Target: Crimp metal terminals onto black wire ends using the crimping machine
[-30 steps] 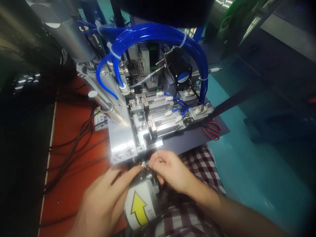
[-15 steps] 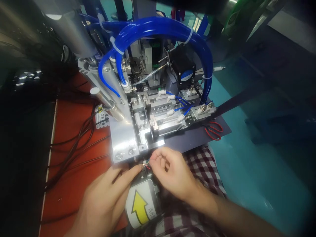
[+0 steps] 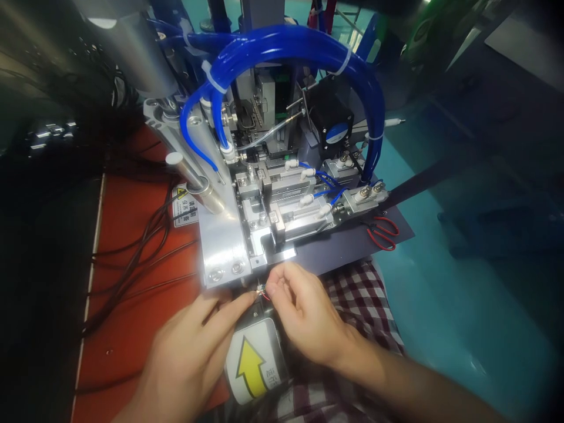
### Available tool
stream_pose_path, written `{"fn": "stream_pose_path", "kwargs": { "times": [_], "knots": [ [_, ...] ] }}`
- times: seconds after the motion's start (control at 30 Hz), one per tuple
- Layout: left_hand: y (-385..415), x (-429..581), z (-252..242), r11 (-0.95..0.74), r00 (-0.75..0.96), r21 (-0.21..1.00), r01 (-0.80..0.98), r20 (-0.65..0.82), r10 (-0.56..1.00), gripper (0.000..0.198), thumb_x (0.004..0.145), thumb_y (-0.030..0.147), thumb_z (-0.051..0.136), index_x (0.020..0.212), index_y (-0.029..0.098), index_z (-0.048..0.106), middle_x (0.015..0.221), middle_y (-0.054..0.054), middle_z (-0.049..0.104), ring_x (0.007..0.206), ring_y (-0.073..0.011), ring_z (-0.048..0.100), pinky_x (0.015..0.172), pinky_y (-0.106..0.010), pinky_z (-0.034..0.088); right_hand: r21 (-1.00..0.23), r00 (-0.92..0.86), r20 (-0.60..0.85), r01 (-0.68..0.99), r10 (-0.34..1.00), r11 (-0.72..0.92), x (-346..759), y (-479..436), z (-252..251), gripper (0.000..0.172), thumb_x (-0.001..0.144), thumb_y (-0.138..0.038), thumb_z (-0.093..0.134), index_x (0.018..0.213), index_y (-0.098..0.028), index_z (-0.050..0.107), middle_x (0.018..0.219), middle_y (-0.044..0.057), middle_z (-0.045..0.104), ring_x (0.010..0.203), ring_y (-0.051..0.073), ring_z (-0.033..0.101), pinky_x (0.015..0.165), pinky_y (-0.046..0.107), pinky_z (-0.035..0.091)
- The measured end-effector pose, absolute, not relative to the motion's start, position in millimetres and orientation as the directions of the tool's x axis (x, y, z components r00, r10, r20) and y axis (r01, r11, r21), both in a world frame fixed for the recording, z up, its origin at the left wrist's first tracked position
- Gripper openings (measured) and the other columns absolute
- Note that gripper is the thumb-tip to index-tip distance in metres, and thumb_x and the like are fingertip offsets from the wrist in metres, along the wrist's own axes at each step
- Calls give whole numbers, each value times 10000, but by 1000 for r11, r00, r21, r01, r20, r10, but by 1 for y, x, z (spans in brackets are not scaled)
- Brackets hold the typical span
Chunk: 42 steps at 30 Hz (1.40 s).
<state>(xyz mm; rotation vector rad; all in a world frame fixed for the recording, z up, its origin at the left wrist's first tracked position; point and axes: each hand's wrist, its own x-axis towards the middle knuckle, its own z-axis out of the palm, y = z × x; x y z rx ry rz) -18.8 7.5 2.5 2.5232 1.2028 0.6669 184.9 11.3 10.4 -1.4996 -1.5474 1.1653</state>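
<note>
We keep our left hand (image 3: 189, 352) and right hand (image 3: 308, 314) pinched together on the wire ends (image 3: 261, 291) (edged slightly toward twelve o'clock).

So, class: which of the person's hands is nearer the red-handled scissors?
Right. The right hand, pinching the coloured wires, lies in front of the scissors, towards the left; the left hand is further left again, beyond the right hand, over the orange-red mat.

Brushed, shiny metal plate (image 3: 218, 241), glossy blue plastic hoses (image 3: 282, 44), matt red-brown benchtop (image 3: 127, 294).
</note>
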Motion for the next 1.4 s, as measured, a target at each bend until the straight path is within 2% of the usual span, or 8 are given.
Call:
{"fn": "stream_pose_path", "kwargs": {
  "times": [0.2,0.4,0.67,0.77,0.97,1.17,1.4],
  "knots": [
    [5,-18,2,-608,534,427,670,293,793,290,992,170,444,1230,240,595,989,-21,564,771,-113,578,660,-203,458,-931,-70,-143,348,987,-110,183,11,9,144,911,-201,469,772,-196,508,702,-5,507,660,158,492,638,302,381],
    [4,-20,-2,-591,525,451,669,277,805,316,986,168,452,1250,264,596,977,-18,562,791,-125,571,659,-213,449,-905,-81,-420,109,904,-410,181,11,3,150,897,-279,515,774,-195,528,690,-23,510,606,133,479,598,283,403],
    [3,-20,-3,-580,504,460,673,289,814,317,983,172,458,1240,276,613,996,-18,576,784,-120,586,662,-213,458,-888,-108,-460,79,881,-454,184,14,7,116,871,-274,565,799,-183,565,627,-44,504,539,108,445,513,246,350],
    [3,-20,-4,-578,500,470,667,294,815,318,978,173,468,1239,275,619,992,-18,585,787,-118,602,665,-207,468,-907,-95,-411,141,907,-397,184,14,9,112,872,-258,563,791,-181,573,620,-40,509,533,109,449,506,245,351],
    [4,-19,-2,-585,498,457,670,308,811,325,974,181,465,1237,278,629,968,-20,601,771,-126,605,646,-216,474,-919,-82,-117,387,990,-77,181,11,14,134,894,-191,508,765,-195,546,655,-20,501,593,133,468,542,265,349],
    [3,-19,-4,-567,486,468,678,294,823,334,972,176,468,1243,287,629,990,-20,602,788,-132,607,665,-229,473,-926,-83,-184,348,979,-145,184,12,12,138,895,-198,513,758,-200,534,687,-7,525,647,148,504,575,269,382],
    [2,-19,-6,-563,484,455,691,288,826,332,976,166,461,1244,284,619,989,-19,593,784,-131,593,661,-232,464,-926,-58,-233,318,971,-203,183,11,9,144,892,-212,523,750,-189,539,697,-9,539,625,132,488,591,269,396]
  ]
}}
